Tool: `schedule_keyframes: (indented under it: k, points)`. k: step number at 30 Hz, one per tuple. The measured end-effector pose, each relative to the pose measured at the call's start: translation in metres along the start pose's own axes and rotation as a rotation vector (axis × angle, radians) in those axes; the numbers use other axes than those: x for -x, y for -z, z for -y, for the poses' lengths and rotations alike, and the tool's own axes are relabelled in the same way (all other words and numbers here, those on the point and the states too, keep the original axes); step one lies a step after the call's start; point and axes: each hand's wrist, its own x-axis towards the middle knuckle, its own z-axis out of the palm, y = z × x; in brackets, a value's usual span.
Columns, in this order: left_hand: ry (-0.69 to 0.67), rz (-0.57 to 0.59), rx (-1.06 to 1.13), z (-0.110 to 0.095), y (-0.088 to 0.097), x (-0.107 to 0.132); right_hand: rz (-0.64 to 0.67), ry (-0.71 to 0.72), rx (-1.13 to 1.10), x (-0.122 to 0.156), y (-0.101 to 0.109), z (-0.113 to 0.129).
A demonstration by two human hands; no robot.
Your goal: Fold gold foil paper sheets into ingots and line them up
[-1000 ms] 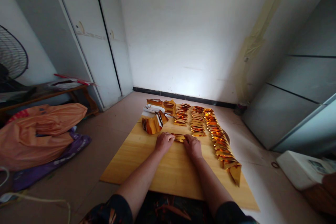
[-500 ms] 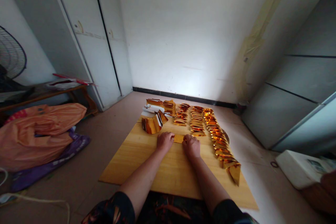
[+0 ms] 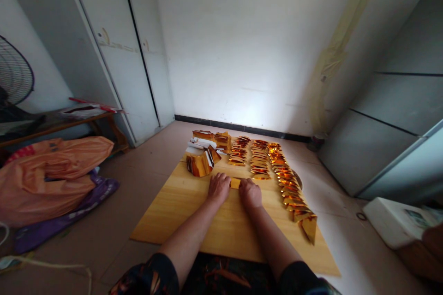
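While grips (image 3: 219, 185) (image 3: 250, 192) hold its ends, foil (image 3: 235, 183) lies between.

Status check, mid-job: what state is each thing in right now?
Gold strip: flat-looking, held at both ends
Left hand: gripping the strip's left end
Right hand: gripping its right end
Gold sheets: curled, loose
Folded gold pieces: lined up in rows
Cabinet doors: apparently closed
Orange bag: crumpled

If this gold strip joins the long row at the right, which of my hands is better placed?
Probably your right hand: it grips the right end of the gold strip and is nearer the long row. Your left hand grips the other end, nearer the curved sheets.
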Motion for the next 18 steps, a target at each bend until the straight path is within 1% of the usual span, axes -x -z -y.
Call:
schedule_keyframes:
  k: [3, 6, 12, 18]
  points:
    - [0.031, 0.039, 0.028, 0.0005, -0.002, -0.0029, 0.025, -0.066, -0.045, -0.0013, 0.0013, 0.0016]
    - [0.078, 0.037, 0.077, 0.0027, -0.0058, -0.0054, 0.025, -0.106, -0.075, -0.0011, 0.0019, 0.0027]
    - [0.119, 0.026, 0.1, 0.003, -0.0078, -0.0045, 0.017, -0.136, -0.103, -0.0008, 0.0004, 0.0059]
    - [0.13, 0.044, 0.114, 0.003, -0.006, -0.004, 0.078, -0.19, -0.145, -0.0058, 0.0009, 0.0034]
